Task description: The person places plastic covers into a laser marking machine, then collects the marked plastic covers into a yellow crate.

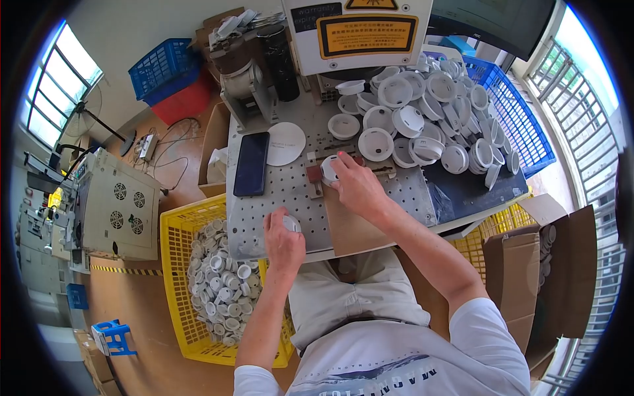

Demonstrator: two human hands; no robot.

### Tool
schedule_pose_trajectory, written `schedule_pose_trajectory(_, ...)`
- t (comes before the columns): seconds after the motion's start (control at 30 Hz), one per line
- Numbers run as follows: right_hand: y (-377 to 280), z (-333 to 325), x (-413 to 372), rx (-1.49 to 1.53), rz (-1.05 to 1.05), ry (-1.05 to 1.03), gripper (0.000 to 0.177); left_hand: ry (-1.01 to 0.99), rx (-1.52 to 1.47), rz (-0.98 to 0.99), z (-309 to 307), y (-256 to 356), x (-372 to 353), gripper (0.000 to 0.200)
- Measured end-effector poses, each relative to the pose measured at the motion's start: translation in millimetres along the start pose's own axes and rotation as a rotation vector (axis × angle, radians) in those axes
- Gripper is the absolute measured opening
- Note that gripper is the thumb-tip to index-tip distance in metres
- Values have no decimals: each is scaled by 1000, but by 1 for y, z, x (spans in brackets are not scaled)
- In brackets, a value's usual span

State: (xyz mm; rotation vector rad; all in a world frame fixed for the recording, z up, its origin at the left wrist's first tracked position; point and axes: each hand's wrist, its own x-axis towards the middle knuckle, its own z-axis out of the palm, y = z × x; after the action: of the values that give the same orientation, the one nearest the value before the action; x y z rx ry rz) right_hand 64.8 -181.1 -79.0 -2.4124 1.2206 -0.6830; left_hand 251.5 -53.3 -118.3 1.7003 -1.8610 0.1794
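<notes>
My right hand [356, 188] has its fingers on a white round lid [329, 169] that sits in a small fixture with reddish-brown blocks [314, 174] on the perforated metal plate [290, 191]. Near the plate's front left edge, my left hand [284, 241] holds another white lid [291, 224] in curled fingers. A large pile of white lids [409, 119] lies behind and to the right of the fixture. Below my left hand, a yellow basket [173, 277] holds many more lids.
On the plate's left lie a dark phone [251, 165] and a white disc [287, 144]. A machine housing [360, 39] with a warning label hangs over the back. An open cardboard box [512, 277] stands at the right; a blue basket [522, 129] borders the pile.
</notes>
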Motion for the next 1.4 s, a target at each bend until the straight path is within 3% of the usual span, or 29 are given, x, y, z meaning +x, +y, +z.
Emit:
schedule_pose_trajectory(0.17,2,-26,-18,68,-86,170,30,-36,-101,-37,-22,-5,-11,22)
schedule_pose_trajectory(0.23,14,-36,-24,91,-99,212,28,51,-129,-222,-45,-17,-35,30)
schedule_pose_trajectory(0.3,33,-43,-25,-124,-109,285,24,91,-55,-307,-74,-46,-61,37)
schedule_pose_trajectory(0.37,49,-41,-25,-204,-84,217,23,209,87,-525,-89,-95,-93,40)
schedule_pose_trajectory(0.43,55,-39,-22,-281,-74,148,23,234,163,-552,-111,-123,-110,41)
schedule_pose_trajectory(0.5,56,-36,-21,-373,-91,120,21,261,246,-588,-123,-124,-109,41)
schedule_pose_trajectory(0.6,60,-37,-22,-395,-155,149,21,250,125,-601,-120,-111,-84,41)
schedule_pose_trajectory(0.73,57,-49,-27,-345,-227,237,23,90,6,-320,-76,-61,-13,38)
schedule_pose_trajectory(0.87,51,-54,-25,-482,-155,134,28,19,-82,-14,-18,3,67,16)
schedule_pose_trajectory(1.0,51,-49,-18,-665,-154,65,27,-161,-14,130,44,48,118,13)
schedule_pose_trajectory(1.13,48,-55,-27,-653,-213,151,21,-363,164,217,70,69,119,15)
schedule_pose_trajectory(1.2,29,-76,-44,-309,-252,347,13,-265,190,318,75,66,104,14)
schedule_pose_trajectory(1.23,20,-81,-57,-311,-254,334,13,-267,181,308,68,69,94,14)
schedule_pose_trajectory(1.3,7,-84,-80,516,195,214,12,-324,154,344,44,81,73,12)
schedule_pose_trajectory(1.33,10,-80,-84,511,201,207,12,-328,145,339,41,80,62,12)
schedule_pose_trajectory(1.4,22,-62,-95,1099,683,53,17,-206,-1,349,33,67,39,12)
